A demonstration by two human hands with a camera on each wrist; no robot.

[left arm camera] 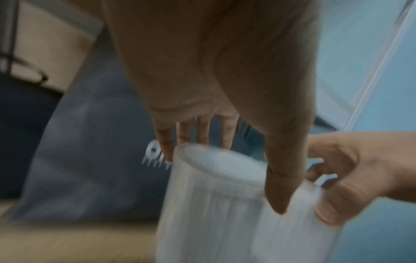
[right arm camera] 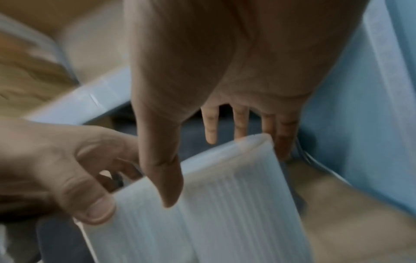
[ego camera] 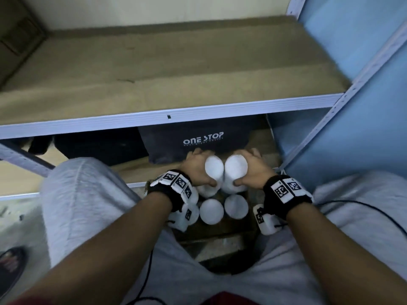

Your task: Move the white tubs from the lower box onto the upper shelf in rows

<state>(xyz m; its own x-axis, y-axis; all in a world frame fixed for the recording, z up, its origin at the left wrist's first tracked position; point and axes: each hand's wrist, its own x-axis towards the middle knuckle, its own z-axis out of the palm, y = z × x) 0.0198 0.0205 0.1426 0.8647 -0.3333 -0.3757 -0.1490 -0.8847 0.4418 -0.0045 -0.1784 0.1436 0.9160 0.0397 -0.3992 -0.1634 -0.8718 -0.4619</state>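
Note:
Each of my hands grips one white tub, side by side and touching, just above the cardboard box (ego camera: 222, 237) between my knees. In the head view my left hand (ego camera: 204, 169) wraps the left tub (ego camera: 214, 167) and my right hand (ego camera: 244, 169) wraps the right tub (ego camera: 235, 167). Two more tubs (ego camera: 211, 211) (ego camera: 236, 205) stand in the box below. The left wrist view shows my left hand (left arm camera: 236, 170) around its blurred tub (left arm camera: 213, 204). My right hand (right arm camera: 209, 167) clasps its tub (right arm camera: 225, 204) with thumb in front. The upper shelf (ego camera: 167, 80) is a bare brown board.
A dark bag marked ONE STOP (ego camera: 202, 140) lies on the lower shelf right behind the tubs. The shelf's pale front rail (ego camera: 167, 118) crosses above my hands. A blue panel (ego camera: 352, 133) and the slanted upright (ego camera: 326, 122) close the right side. My grey-clad knees flank the box.

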